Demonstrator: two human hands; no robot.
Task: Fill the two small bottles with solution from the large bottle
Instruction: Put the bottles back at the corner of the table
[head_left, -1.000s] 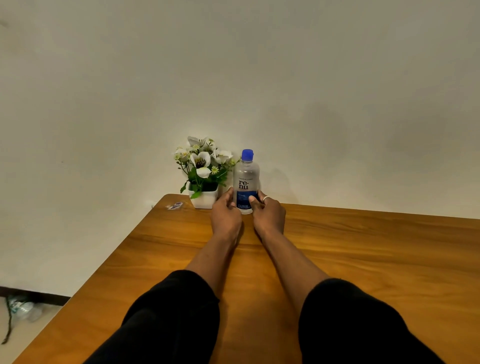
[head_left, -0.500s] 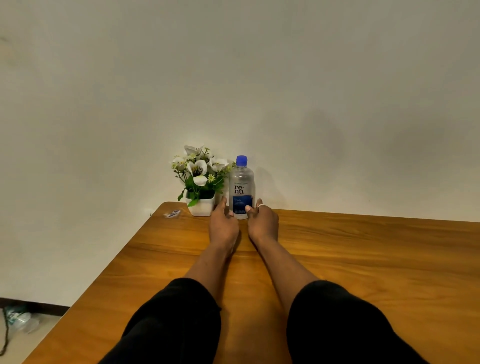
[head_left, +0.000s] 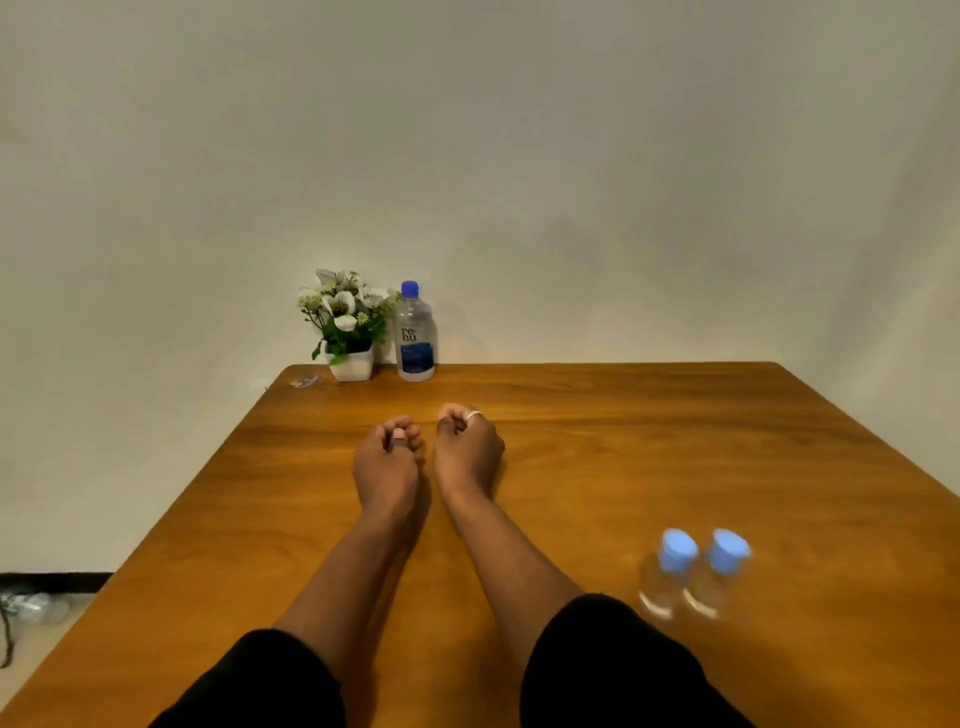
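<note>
The large clear bottle (head_left: 414, 335) with a blue cap and blue label stands upright at the table's far edge, against the wall. Two small clear bottles with light blue caps, one (head_left: 666, 571) left of the other (head_left: 719, 569), stand side by side at the near right. My left hand (head_left: 388, 462) and my right hand (head_left: 466, 449) rest on the wooden table (head_left: 649, 447) mid-way, well short of the large bottle. Both have their fingers curled in and hold nothing. A ring shows on the right hand.
A white pot of white flowers (head_left: 347, 327) stands just left of the large bottle. A small wrapper (head_left: 305, 382) lies near the far left corner. The table's left edge drops to the floor, where some clutter (head_left: 26, 608) lies.
Both hands have let go of the large bottle and drawn back toward me, fingers curling shut. The view has tilted down, and the two small bottles now show.
</note>
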